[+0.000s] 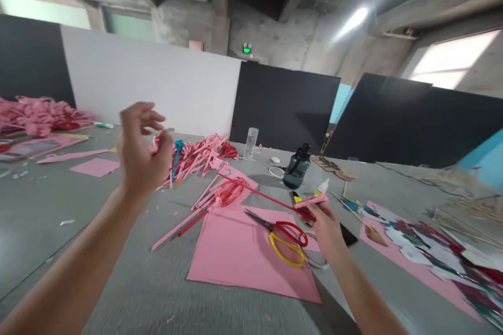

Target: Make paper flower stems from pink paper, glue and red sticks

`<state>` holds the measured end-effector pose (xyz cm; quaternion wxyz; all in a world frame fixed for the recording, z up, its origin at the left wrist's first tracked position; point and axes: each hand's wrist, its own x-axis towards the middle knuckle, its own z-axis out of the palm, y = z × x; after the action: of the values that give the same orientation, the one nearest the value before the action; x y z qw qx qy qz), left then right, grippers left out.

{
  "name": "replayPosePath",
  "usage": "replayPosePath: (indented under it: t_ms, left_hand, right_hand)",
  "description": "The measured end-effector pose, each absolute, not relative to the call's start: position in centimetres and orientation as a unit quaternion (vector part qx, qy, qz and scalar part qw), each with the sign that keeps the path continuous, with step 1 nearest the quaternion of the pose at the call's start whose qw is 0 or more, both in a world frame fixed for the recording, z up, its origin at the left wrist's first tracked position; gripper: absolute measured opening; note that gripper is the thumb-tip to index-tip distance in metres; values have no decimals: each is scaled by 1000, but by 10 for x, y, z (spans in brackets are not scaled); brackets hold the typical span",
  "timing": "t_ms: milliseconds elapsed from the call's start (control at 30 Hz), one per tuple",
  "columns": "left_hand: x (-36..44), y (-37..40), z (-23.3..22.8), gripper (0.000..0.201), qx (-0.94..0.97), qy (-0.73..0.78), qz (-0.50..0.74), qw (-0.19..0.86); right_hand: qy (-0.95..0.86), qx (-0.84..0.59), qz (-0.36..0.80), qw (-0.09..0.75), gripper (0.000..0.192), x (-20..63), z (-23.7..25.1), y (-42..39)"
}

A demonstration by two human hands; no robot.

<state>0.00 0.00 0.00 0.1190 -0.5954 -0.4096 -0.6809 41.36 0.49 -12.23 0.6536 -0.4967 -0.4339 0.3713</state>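
Observation:
My left hand (143, 149) is raised on the left, fingers curved and apart from the thumb, with nothing visible in it. My right hand (324, 222) is closed around the near end of a long thin red stick (263, 194), which slants up to the left. A folded pink paper piece (312, 201) is also in its fingers. Beside that hand, scissors (281, 233) with one red and one yellow handle loop lie on pink paper sheets (236, 256). Past them rests a bunch of pink and red paper strips on sticks (226, 193).
A dark water bottle (297, 167), a clear cylinder (250, 144) and a white glue bottle (323, 187) stand farther back. Pink paper loops (43, 115) are heaped at far left. Coloured cut-outs (416, 243) cover the right side. Black panels (283, 104) stand behind.

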Motion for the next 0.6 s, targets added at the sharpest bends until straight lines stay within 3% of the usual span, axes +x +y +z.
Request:
replayPosePath:
  t_ms: [100,233,400,600]
  left_hand:
    - [2,-19,-27,37,-636,-372,-650,184]
    - [3,-14,-75,30,-809,-352,-433,185]
    - [13,5,-125,33,-736,-399,-509,202]
    - [18,3,-148,29,-780,-416,-456,107]
  right_hand:
    - [-445,-496,369,648,43,410,-123,2]
    - [-473,-491,366,633,40,402,-121,-2]
    - [-517,-491,347,610,36,387,-121,-10]
    - [-565,-494,320,578,35,366,-121,-21]
